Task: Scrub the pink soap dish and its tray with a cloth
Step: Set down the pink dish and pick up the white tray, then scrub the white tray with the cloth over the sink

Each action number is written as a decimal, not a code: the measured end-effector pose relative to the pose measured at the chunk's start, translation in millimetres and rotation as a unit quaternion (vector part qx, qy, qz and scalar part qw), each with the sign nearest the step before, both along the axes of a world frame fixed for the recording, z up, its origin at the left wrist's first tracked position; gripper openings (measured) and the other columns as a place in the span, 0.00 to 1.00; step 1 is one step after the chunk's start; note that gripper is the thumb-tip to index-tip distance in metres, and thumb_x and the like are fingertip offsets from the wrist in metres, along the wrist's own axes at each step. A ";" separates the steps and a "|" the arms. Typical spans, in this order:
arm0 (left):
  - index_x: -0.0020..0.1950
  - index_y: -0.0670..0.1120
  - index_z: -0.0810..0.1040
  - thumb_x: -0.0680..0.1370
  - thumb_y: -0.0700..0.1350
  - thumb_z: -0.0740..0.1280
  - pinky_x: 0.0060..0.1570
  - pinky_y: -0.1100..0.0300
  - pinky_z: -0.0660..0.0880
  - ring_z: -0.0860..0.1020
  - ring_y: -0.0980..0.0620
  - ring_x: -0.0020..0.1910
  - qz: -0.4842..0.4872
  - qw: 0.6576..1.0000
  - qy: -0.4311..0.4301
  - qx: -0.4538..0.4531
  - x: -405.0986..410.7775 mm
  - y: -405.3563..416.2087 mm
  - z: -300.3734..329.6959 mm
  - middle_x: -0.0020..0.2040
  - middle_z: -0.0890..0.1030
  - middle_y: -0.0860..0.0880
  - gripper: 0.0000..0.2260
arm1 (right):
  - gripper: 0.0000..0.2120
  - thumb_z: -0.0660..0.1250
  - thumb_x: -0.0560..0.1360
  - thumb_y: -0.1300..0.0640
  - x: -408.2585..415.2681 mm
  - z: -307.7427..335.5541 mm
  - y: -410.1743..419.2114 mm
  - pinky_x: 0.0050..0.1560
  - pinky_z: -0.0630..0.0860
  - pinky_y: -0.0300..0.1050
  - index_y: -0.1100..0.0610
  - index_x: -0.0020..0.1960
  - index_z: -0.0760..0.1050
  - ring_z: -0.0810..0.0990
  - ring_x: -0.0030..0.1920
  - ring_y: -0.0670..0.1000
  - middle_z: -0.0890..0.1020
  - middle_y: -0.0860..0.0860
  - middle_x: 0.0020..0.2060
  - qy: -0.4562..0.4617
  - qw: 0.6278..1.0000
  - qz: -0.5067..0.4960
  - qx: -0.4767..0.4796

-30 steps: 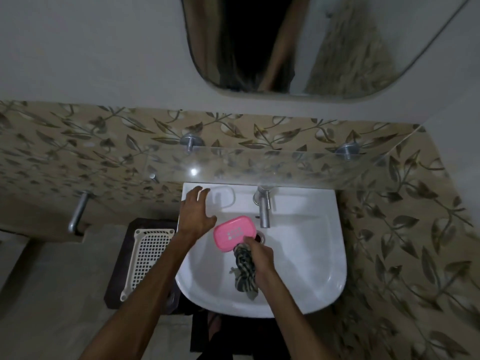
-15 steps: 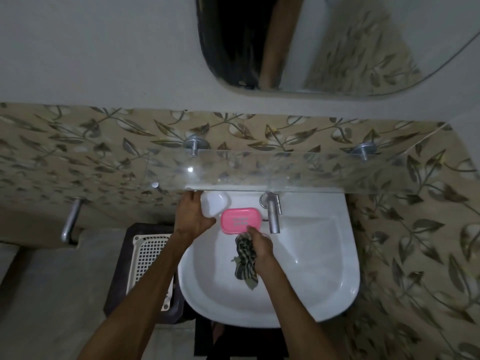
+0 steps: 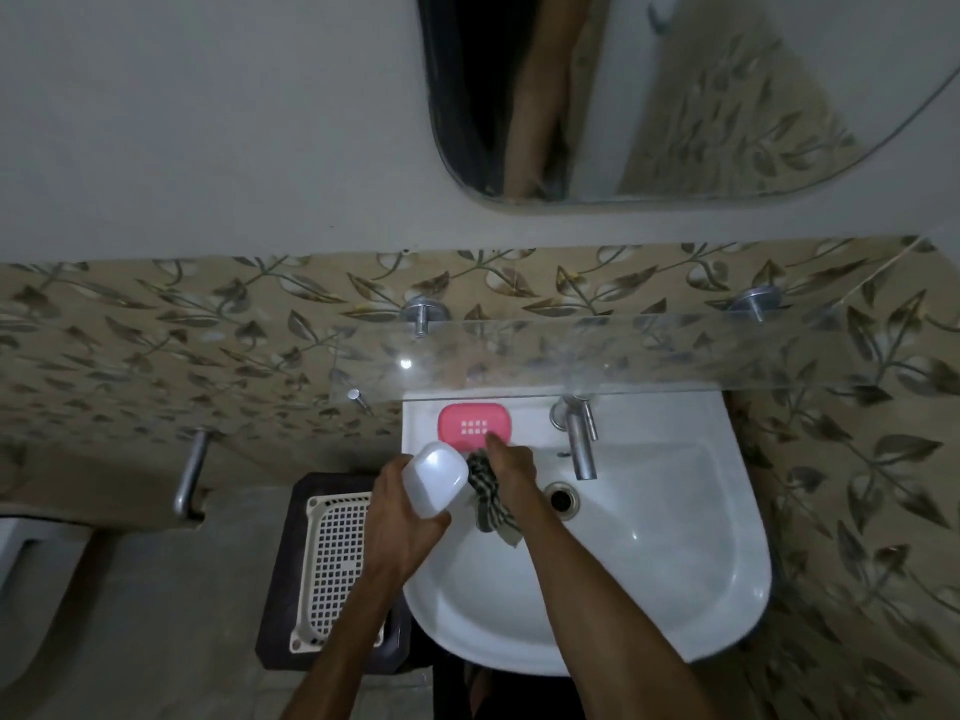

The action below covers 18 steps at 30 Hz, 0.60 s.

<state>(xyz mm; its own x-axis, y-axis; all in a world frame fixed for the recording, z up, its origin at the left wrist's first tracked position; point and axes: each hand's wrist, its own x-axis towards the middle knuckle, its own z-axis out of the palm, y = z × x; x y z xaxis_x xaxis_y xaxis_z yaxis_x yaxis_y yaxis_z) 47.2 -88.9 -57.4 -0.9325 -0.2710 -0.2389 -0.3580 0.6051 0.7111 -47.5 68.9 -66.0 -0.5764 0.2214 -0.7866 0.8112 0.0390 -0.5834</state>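
Two hands over the white sink, head view only. Left hand sits at the sink's left rim, fingers curled round a white translucent tray, gripping it from below and the side; tray is lifted off the sink, tilted, above the left part of the basin. Right hand is just right of the tray, near the sink's back ledge, fingers clenched on a dark checked cloth; cloth bunches under the palm and its loose end hangs down into the basin. One fingertip of the right hand reaches to the front edge of the pink soap dish; touching or just short of it, cannot tell. Pink soap dish lies flat on the sink's back ledge, left of the tap, with a grid of small holes in its middle. Tray and dish are apart, tray nearer the camera than the dish. Drain is in the basin below the tap spout, right of the right hand.

Glass shelf runs above the sink's back edge on two metal pegs. Mirror hangs on the wall above the shelf. Leaf-pattern tiles cover the wall behind and right of the sink. Cream perforated basket rests on a dark stool left of the sink, partly under the left forearm. Metal bar on the wall further left.
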 end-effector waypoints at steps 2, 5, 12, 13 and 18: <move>0.71 0.47 0.70 0.62 0.43 0.83 0.55 0.54 0.72 0.75 0.45 0.63 0.001 1.000 0.004 0.006 0.1 3.5 3.0 0.63 0.75 0.49 0.40 | 0.30 0.67 0.81 0.41 2.3 4.9 3.5 0.66 0.79 0.54 0.66 0.69 0.76 0.82 0.62 0.61 0.83 0.61 0.63 0.006 1.000 0.004 -0.001; 0.71 0.47 0.70 0.62 0.43 0.82 0.55 0.54 0.72 0.75 0.44 0.64 -0.001 1.000 0.007 -0.002 -0.8 9.0 10.0 0.65 0.76 0.47 0.40 | 0.25 0.72 0.78 0.41 14.9 21.0 14.9 0.64 0.81 0.57 0.62 0.62 0.82 0.85 0.58 0.60 0.86 0.59 0.58 0.023 1.000 0.009 -0.019; 0.74 0.52 0.70 0.61 0.53 0.83 0.55 0.59 0.72 0.76 0.49 0.64 -0.042 0.998 0.034 0.033 7.0 58.5 44.5 0.65 0.76 0.53 0.43 | 0.15 0.81 0.63 0.50 94.5 77.2 79.4 0.47 0.86 0.51 0.56 0.46 0.87 0.87 0.45 0.55 0.88 0.55 0.43 0.153 0.977 -0.073 -0.129; 0.74 0.54 0.70 0.61 0.56 0.83 0.55 0.62 0.72 0.75 0.54 0.63 -0.050 0.996 0.041 0.057 9.7 70.2 52.2 0.64 0.76 0.57 0.43 | 0.13 0.80 0.65 0.52 103.5 85.7 84.7 0.44 0.85 0.47 0.55 0.47 0.87 0.88 0.44 0.53 0.89 0.54 0.44 0.174 0.974 -0.058 -0.129; 0.75 0.56 0.70 0.60 0.58 0.84 0.57 0.68 0.73 0.75 0.60 0.64 -0.057 0.978 0.015 0.200 18.5 111.0 88.5 0.67 0.77 0.60 0.46 | 0.05 0.79 0.72 0.62 124.4 110.7 113.9 0.37 0.82 0.41 0.54 0.44 0.85 0.87 0.38 0.49 0.87 0.54 0.40 0.221 0.970 -0.077 -0.074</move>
<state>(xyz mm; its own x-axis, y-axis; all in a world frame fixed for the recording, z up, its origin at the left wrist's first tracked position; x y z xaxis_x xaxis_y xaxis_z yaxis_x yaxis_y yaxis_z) 65.8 22.1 31.1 -0.9592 -0.0545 -0.2774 -0.2803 0.3106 0.9083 77.0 182.8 44.7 -0.8332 0.2345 -0.5009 0.4711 -0.1736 -0.8648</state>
